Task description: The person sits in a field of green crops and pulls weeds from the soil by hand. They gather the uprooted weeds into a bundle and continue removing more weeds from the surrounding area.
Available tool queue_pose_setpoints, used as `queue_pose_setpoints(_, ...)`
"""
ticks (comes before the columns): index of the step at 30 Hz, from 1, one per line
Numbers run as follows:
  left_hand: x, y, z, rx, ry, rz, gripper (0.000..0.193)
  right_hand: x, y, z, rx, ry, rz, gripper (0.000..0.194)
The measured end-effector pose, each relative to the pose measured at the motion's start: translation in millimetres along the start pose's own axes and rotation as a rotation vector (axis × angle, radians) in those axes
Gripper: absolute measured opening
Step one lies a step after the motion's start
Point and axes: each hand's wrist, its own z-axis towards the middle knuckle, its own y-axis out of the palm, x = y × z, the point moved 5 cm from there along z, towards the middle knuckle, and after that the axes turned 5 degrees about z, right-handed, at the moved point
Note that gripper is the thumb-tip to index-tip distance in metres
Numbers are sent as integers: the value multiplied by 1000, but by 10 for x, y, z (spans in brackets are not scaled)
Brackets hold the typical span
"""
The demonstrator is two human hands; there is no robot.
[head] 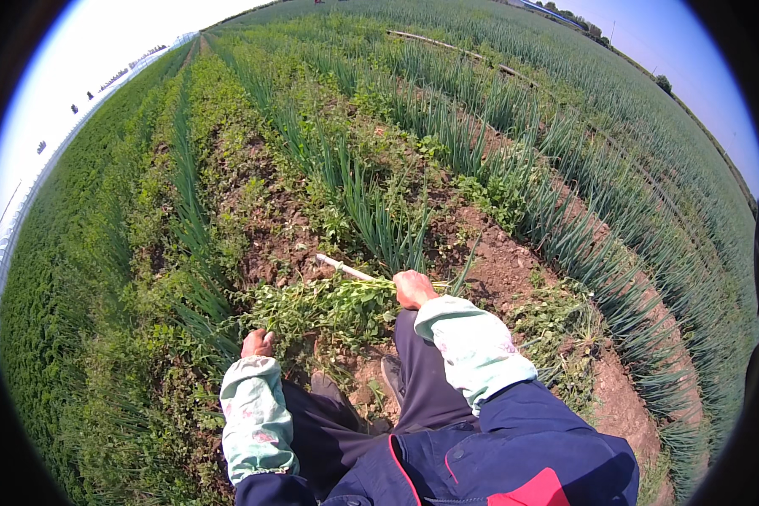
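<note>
My right hand [414,290] is closed around the stems of a bunch of pulled green weeds [341,307], above my knee. A pale rod or tool handle [345,267] lies beside the bunch and runs towards that hand; whether the hand also grips it is unclear. My left hand [258,343] is lower and to the left, fingers curled at the leafy edge of the weeds; I cannot tell what it holds. Just beyond the bunch stands a clump of green onion plants [395,237].
Onion rows [190,183] run away on the left, with more onion rows [556,234] curving along the right. A heap of uprooted weeds [563,335] lies on soil at my right. My shoes [392,376] rest on soil between rows. A long pipe [455,47] lies farther off.
</note>
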Motion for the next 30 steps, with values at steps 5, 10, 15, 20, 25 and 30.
queue_pose_setpoints(5,-86,45,3,-64,28,-177,26,-7,24,2,11,-13,4,17)
queue_pose_setpoints(10,-55,3,88,4,124,2,28,-22,27,9,42,-30,2,18)
queue_pose_setpoints(15,46,-64,-3,34,109,45,28,-28,76,38,23,-23,-3,18)
queue_pose_setpoints(20,100,-182,-111,155,82,60,33,-31,102,52,6,-1,1,18)
queue_pose_setpoints(25,-3,-44,-6,-57,-19,66,33,-49,75,39,19,-12,-4,17)
queue_pose_setpoints(30,-108,15,50,-141,-5,-5,30,-54,50,36,26,-24,20,17)
